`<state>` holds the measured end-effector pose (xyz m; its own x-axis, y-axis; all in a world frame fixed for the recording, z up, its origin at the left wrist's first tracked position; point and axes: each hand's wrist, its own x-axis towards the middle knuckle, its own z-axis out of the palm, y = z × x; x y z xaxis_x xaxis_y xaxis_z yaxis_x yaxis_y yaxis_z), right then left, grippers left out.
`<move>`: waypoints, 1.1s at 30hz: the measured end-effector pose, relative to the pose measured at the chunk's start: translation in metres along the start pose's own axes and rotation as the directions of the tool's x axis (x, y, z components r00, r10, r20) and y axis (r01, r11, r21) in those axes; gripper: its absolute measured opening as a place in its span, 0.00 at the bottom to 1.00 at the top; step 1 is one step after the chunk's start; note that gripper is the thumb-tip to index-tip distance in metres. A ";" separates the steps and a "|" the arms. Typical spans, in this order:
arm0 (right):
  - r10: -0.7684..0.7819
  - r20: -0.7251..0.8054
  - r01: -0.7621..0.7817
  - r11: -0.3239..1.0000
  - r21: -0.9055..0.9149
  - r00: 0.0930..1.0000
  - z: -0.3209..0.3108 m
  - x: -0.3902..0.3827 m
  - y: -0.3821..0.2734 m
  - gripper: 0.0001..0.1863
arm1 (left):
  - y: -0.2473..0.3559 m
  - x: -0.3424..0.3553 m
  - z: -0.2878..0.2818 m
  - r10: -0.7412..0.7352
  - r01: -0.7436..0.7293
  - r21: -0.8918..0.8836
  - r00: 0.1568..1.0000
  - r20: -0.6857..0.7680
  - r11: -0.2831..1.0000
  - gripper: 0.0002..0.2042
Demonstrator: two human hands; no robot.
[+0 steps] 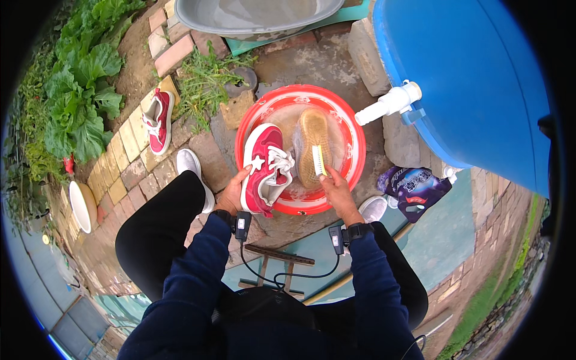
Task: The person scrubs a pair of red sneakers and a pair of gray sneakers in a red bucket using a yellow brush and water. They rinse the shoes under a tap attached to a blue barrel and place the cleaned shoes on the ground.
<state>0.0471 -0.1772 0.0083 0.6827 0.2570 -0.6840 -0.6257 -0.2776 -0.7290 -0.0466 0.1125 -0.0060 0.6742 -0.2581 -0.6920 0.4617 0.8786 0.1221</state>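
Note:
My left hand [233,192] grips the heel side of a red sneaker [264,171] with a white star, white laces and a white sole edge. The sneaker is held at the left part of a red and white basin [355,150]. In my right hand [339,193] is a narrow white and yellow brush [318,159], its handle end covered by my fingers. The brush lies over the tan sole of an upturned shoe [312,129] inside the basin. Whether the bristles touch that sole I cannot tell. Cloudy water shows around the shoe.
A blue tank [468,78] with a white tap [390,103] stands at the right, above a purple packet [414,189]. Another red sneaker [158,120] rests on the bricks at left. A grey tub [258,15] is at the back, and a pale bowl [83,207] at far left.

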 end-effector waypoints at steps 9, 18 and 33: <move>-0.149 -0.111 0.125 0.971 -0.204 0.982 -0.005 0.014 0.029 0.19 | 0.001 0.047 0.044 0.655 -0.246 0.860 0.744 -0.128 0.447 0.45; -0.226 -0.197 0.137 0.913 -0.385 0.954 0.001 0.025 0.039 0.16 | -0.041 0.094 0.085 0.686 0.517 0.823 0.688 -0.235 -0.237 0.50; -0.175 -0.158 0.154 0.978 -0.137 0.972 0.013 0.040 0.017 0.09 | -0.058 0.114 0.070 0.767 0.520 0.752 0.641 -0.032 -0.404 0.51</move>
<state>0.0587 -0.1598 -0.0322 0.8326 0.1526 -0.5324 -0.4551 -0.3591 -0.8148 0.0439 0.0041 -0.0427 0.7681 0.5207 -0.3727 0.5978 -0.7917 0.1259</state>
